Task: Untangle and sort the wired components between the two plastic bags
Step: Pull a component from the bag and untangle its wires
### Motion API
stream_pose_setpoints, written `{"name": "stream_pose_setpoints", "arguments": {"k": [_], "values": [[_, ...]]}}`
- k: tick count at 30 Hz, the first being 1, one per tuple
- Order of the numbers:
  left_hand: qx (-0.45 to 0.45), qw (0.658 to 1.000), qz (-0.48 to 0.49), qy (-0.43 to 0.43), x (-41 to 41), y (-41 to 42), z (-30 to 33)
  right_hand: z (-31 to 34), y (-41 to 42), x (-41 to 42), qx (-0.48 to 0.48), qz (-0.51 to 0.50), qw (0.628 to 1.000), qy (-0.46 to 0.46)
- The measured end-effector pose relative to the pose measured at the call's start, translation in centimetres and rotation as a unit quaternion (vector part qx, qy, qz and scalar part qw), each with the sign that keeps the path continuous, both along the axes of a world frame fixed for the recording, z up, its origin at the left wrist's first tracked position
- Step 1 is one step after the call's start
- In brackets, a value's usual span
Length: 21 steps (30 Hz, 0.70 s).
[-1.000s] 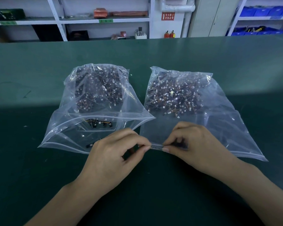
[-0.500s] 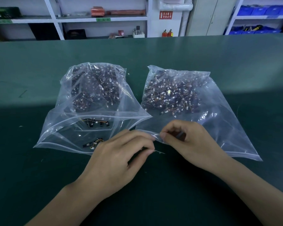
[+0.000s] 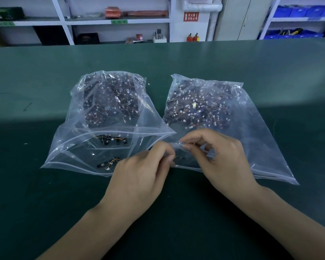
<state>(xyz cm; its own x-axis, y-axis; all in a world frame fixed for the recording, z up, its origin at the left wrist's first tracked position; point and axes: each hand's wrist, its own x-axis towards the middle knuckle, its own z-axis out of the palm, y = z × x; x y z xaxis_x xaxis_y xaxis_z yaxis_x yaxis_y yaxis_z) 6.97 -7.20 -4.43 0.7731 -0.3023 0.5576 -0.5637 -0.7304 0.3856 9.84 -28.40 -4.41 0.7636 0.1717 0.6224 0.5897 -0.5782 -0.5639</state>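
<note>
Two hands work at the mouth of the right bag, mid-frame.

L to R: the left bag point(image 3: 77, 152) lies left of centre on the green table point(image 3: 270, 72), its mouth gaping toward the person. It has a dark lump of wired parts point(image 3: 111, 102) at the back and a few loose ones point(image 3: 106, 164) near the front. The left hand point(image 3: 139, 177) has curled fingers and pinches the thin plastic lip of the right bag point(image 3: 251, 139), which lies right of centre and touches the left bag. The right hand point(image 3: 219, 156) is curled too and pinches the same lip just beside it. Its pile of parts point(image 3: 197, 107) sits at the back. The bags look soft, thin and slippery, so best grip is at the thicker zip edge w/ fingertips. The parts look light and small, w/ thin wires that likely snag, so pull gently, one at a time.
</note>
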Motion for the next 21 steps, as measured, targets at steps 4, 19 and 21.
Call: {"name": "stream_pose_setpoints", "arguments": {"k": [4, 19, 21], "values": [[0.056, 0.993, 0.020, -0.105, 0.13, 0.03, 0.29, -0.05, -0.01, 0.19, 0.017, 0.006, 1.000, 0.001], [0.195, 0.974, -0.021, -0.113, 0.79, 0.58, 0.15, -0.43, 0.17, 0.09, 0.035, 0.029, 0.999, 0.006], [0.220, 0.972, -0.007, -0.087, 0.64, 0.35, 0.14, -0.46, 0.23, 0.03, 0.035, 0.030, 0.999, 0.017]]}}
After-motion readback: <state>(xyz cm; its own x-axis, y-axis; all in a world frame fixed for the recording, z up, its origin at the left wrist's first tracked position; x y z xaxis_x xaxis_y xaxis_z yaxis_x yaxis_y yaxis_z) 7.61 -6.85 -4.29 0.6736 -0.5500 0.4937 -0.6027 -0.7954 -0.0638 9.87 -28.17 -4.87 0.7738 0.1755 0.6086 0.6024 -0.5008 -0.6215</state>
